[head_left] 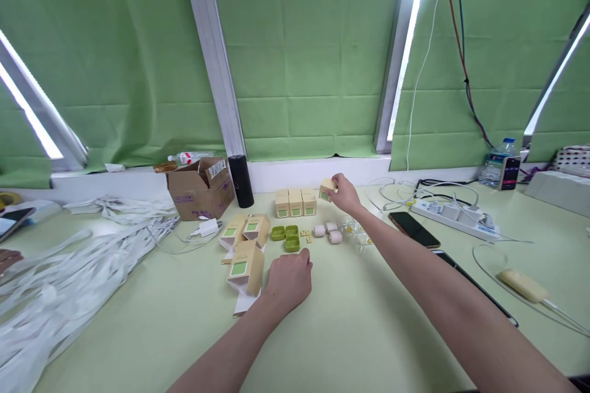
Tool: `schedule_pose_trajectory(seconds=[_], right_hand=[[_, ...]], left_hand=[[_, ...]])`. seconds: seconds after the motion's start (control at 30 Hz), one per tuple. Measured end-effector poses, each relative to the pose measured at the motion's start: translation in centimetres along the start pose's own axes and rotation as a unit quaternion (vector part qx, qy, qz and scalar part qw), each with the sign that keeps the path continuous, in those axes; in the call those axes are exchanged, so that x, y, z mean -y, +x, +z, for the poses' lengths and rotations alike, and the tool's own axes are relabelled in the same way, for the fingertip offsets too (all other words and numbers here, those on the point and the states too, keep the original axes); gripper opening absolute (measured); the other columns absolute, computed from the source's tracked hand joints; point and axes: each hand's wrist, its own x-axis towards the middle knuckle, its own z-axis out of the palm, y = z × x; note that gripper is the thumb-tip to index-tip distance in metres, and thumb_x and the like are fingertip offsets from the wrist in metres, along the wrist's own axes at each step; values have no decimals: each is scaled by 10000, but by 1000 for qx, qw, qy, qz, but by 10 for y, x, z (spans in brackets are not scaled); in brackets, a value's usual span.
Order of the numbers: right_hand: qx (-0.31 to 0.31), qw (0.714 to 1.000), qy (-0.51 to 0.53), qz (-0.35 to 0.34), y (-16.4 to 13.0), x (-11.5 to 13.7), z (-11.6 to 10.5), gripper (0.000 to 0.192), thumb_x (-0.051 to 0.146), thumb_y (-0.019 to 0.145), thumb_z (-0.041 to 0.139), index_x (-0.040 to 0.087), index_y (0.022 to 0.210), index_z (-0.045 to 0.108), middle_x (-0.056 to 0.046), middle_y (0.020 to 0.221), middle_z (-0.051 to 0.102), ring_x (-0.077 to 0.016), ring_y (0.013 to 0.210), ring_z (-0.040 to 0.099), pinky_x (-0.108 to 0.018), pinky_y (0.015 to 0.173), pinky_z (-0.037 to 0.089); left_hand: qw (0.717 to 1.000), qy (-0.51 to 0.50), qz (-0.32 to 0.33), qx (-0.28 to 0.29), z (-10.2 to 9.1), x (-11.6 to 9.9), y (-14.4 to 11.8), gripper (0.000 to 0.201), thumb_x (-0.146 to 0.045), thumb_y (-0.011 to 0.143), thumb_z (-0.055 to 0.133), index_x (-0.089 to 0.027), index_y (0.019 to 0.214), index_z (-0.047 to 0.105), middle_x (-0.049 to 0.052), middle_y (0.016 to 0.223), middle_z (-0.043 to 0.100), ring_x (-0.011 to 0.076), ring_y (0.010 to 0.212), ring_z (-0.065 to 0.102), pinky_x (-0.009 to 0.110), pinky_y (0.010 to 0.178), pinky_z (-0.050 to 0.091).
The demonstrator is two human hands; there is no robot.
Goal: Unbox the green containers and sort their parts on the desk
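Three boxes (295, 203) lined up mid-frame; right hand (343, 193) pinches 4th box (327, 190), needs seating beside row. Left hand (288, 279) rests loosely curled, holding nothing.

The right hand (345, 193) covers much of the small tan box (327, 189) it grips. The left hand (288, 279) rests knuckles-up, hiding its palm and whatever lies beneath. Print on the row of tan boxes (295, 203) is too small to read. A phone (11, 221) and another person's hand (7, 258) are cut by the left edge.
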Motion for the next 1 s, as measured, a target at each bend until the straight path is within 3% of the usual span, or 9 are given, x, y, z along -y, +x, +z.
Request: schedule_pose_trajectory(seconds=[0.07,0.17,0.27,0.37,0.47,0.57,0.67,0.8,1.0], right_hand=[[-22,999,27,-23,-26,4,-13,454,331,994,548,223,1391,355,-123,1369,602,-224,1181,620,-319,930,487],[-36,985,134,-100,-84,12,-25,503,370,936,625,241,1367,401,-91,1218,664,-247,1090,648,-354,899,509],[25,974,185,-128,-143,16,-23,531,326,880,663,272,1352,427,-53,1117,688,-242,989,664,-367,842,526],[70,965,215,-134,-179,12,-10,568,295,855,690,283,1360,430,-57,1171,680,-237,1019,659,-370,844,538],[99,954,249,-137,-189,4,1,545,271,869,681,271,1363,449,-97,1280,635,-248,1093,645,-375,847,560],[120,940,280,-151,-187,-5,2,709,204,829,707,283,1456,384,-114,1379,563,-260,1172,606,-374,847,574],[116,936,287,-168,-185,-12,-2,813,169,789,739,289,1497,358,-123,1402,506,-271,1182,562,-385,845,574],[106,938,277,-181,-184,-18,-1,796,210,801,753,290,1495,371,-105,1290,516,-246,1036,561,-386,810,562],[35,946,279,-162,-174,-29,9,508,103,839,541,262,1315,460,-38,1046,536,-180,820,546,-317,700,510]], left_hand=[[999,-21,-17,-20,-1,1,1,193,-233,1018,414,-198,1021,604,106,924,752,292,867,734,362,734,489],[988,-111,-15,-106,-1,4,2,185,-153,1004,408,-195,1072,575,96,957,730,259,913,716,364,802,511],[955,-234,15,-181,2,7,2,351,-65,927,479,-204,1249,507,111,1180,690,233,1119,669,369,975,516],[933,-330,47,-138,4,5,0,588,-60,860,594,-224,1397,419,138,1408,595,233,1294,595,366,1062,507],[914,-389,95,-59,5,1,-2,678,-62,858,631,-224,1460,364,159,1459,567,243,1331,586,374,1078,510],[885,-445,129,-37,6,0,-2,692,-20,836,609,-221,1455,376,154,1425,594,246,1290,615,410,1110,491],[861,-488,124,-71,9,3,1,723,33,760,582,-216,1423,436,145,1374,616,271,1293,598,453,1126,470],[846,-511,105,-110,15,8,6,802,87,612,522,-217,1354,496,114,1266,650,259,1207,616,446,1069,484],[870,-462,66,-162,18,13,9,750,84,549,452,-219,1228,547,72,1190,651,159,877,603,326,801,499]])
